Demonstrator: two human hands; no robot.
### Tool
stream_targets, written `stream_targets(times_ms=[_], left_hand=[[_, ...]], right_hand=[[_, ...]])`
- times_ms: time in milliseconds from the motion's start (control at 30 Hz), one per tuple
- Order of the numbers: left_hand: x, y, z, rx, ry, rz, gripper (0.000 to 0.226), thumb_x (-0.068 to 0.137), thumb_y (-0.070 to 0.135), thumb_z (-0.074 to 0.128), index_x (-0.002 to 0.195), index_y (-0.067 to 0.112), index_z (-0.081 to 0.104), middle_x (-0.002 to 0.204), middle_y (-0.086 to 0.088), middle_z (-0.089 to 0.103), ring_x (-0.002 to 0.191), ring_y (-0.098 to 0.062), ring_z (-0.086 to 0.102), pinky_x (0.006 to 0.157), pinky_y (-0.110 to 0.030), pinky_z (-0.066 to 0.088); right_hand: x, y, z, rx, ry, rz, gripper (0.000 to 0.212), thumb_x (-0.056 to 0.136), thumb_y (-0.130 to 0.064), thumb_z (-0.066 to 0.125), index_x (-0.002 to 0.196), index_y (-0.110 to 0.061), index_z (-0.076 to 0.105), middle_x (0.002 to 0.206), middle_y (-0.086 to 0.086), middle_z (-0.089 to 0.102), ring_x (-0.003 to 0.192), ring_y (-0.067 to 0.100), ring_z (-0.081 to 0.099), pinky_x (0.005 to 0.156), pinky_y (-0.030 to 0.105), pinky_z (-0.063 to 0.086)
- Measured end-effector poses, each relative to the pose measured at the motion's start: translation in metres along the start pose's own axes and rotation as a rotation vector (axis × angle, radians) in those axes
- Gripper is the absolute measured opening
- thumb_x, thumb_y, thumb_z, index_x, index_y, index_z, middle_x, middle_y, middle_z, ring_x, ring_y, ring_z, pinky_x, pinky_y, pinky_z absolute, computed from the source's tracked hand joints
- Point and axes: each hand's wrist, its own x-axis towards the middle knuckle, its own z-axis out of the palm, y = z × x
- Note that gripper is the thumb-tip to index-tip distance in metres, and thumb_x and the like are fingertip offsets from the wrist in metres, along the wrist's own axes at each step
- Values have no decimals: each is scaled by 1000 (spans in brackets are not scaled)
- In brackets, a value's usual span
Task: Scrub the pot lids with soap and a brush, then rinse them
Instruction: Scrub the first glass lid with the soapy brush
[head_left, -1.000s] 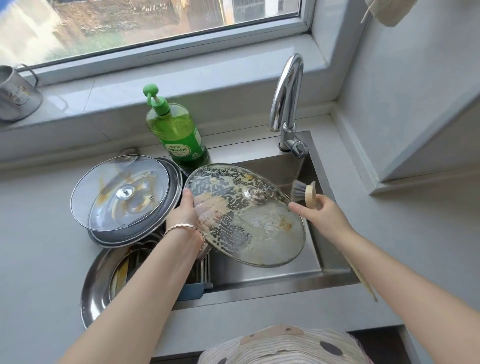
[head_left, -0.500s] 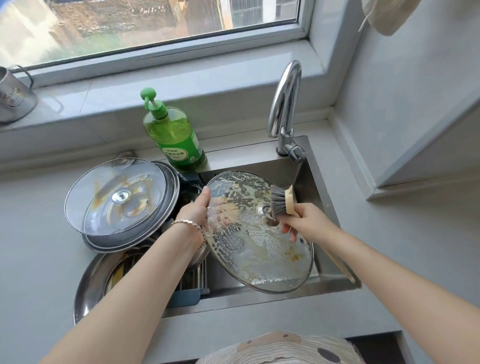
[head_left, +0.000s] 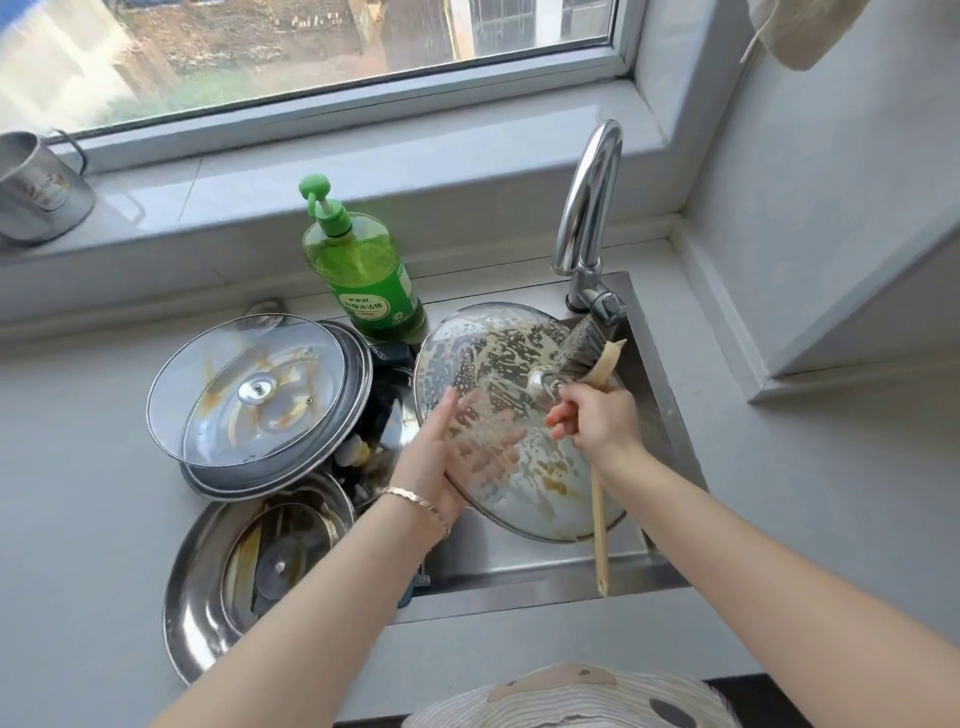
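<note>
Centre frame, the soapy glass lid (head_left: 498, 353) hangs tilted over the sink (head_left: 519, 582). The left hand (head_left: 436, 467) clamps its left rim, thumb on top, fingers showing through the glass underneath. The right hand (head_left: 597, 421) is wrapped round the wooden brush (head_left: 587, 353) handle, bristles pressed on the lid's upper right beside the knob. A second stained lid (head_left: 249, 389) sits at left, near the green soap bottle (head_left: 363, 280).

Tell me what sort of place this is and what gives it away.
Most likely a home kitchen, by a window: a stainless steel sink with a curved chrome faucet, a green pump bottle of dish soap, and a soapy glass pot lid under a wooden-handled brush.
</note>
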Motion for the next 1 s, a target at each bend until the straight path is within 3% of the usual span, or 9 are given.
stream_targets(times_ms=[167,233,333,433,533,600,700,833,1000], left_hand=[[2,-16,0,-185,58,6,55,94,55,24,106,15,59,85,-14,73,78,-26,70,72,-43,56],[4,-13,-4,-194,99,38,59,94,57,22,102,12,60,81,-15,73,79,-27,69,72,-42,54],[5,-11,-9,-199,149,39,61,93,58,23,100,8,59,87,-19,70,84,-29,66,72,-41,52],[3,-15,-6,-192,166,24,61,94,57,22,103,7,58,92,-18,66,87,-28,63,78,-42,49],[2,-15,-8,-173,174,16,63,93,58,22,106,7,56,92,-17,66,85,-27,63,79,-41,50],[0,-14,-13,-187,155,23,63,93,57,23,102,4,56,85,-19,69,78,-30,67,73,-45,56],[-2,-14,-17,-147,142,50,63,93,57,25,99,5,58,77,-17,72,76,-30,69,66,-41,57],[0,-9,-15,-124,164,65,62,92,58,25,97,6,60,84,-16,70,84,-28,66,69,-38,57],[-1,-11,-14,-159,169,58,64,92,59,26,98,5,60,76,-13,73,79,-27,68,69,-39,57]], right_hand=[[-5,-2,3,-236,-89,-104,30,91,-21,55,63,-12,54,58,5,53,45,11,47,50,24,37],[-12,-6,-9,-568,-170,-141,34,85,-45,60,96,-14,62,86,3,65,75,17,60,65,30,45],[-23,-5,-29,-1109,-165,-181,90,80,-72,43,149,-25,11,130,1,55,114,23,55,81,34,45],[-44,12,-25,-1288,-207,-458,59,92,-61,25,145,-46,3,120,-2,59,105,22,58,77,32,45],[-51,29,-18,-1267,-235,-566,46,96,-51,29,141,-54,16,95,-5,58,88,19,58,70,31,44],[-28,25,-32,-1077,-171,-346,41,96,-49,35,137,-54,29,82,-7,59,82,17,57,60,27,41],[-9,26,-39,-857,-38,-233,40,95,-46,41,134,-45,43,93,-9,62,85,14,56,59,25,38],[-44,36,-16,-788,-226,-524,42,89,-38,56,129,-48,47,111,-22,56,69,0,49,72,28,48],[-19,26,-24,-621,-50,-281,42,90,-38,55,131,-45,47,111,-8,65,88,10,58,78,34,49]])
